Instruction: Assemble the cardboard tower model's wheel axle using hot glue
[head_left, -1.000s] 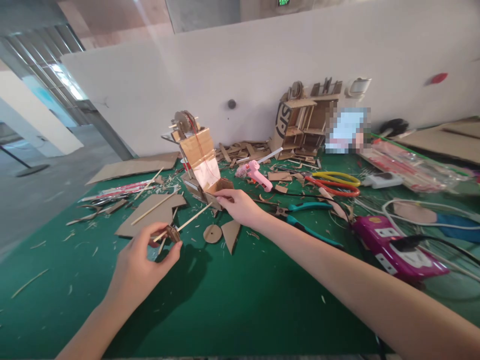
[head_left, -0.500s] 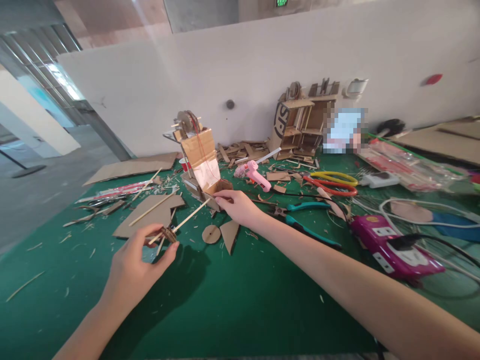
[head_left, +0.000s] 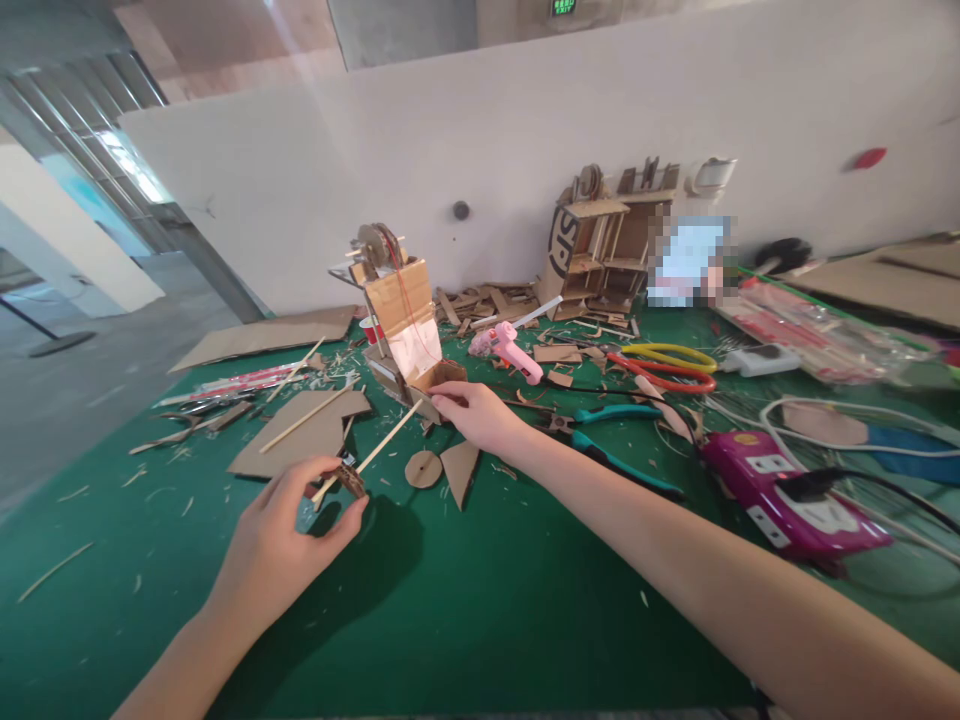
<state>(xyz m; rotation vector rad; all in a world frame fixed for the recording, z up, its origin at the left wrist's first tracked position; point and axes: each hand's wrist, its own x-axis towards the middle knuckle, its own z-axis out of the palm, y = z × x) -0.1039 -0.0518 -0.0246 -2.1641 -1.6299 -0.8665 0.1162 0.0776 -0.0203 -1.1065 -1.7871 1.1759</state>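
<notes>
Around the cardboard tower (head_left: 399, 310), which stands on the green mat (head_left: 465, 610), there are many things. To the right of the tower lies a pink glue gun (head_left: 511, 349). Further right of the tower are scissors (head_left: 666, 366) with yellow and orange handles, teal pliers (head_left: 616, 432) and a purple power strip (head_left: 787, 492). To the left of the tower lies a flat cardboard sheet (head_left: 294, 436). In front of the tower, on the mat between my two hands, lie a cardboard disc (head_left: 424, 468) and a triangular piece (head_left: 459, 468), touching each other. My right hand (head_left: 474, 416) is at the foot of the tower, with bent fingers on the edge of the small open box (head_left: 441, 377) there; I cannot tell if they grasp it or only touch it. My left hand (head_left: 289, 530) is in front of the tower and to its left, raised above the mat. It pinches a small cardboard wheel (head_left: 349, 479) between thumb and fingers. A wooden stick (head_left: 384, 438) goes through the wheel and points up toward the foot of the tower, ending just beside my right fingertips.
</notes>
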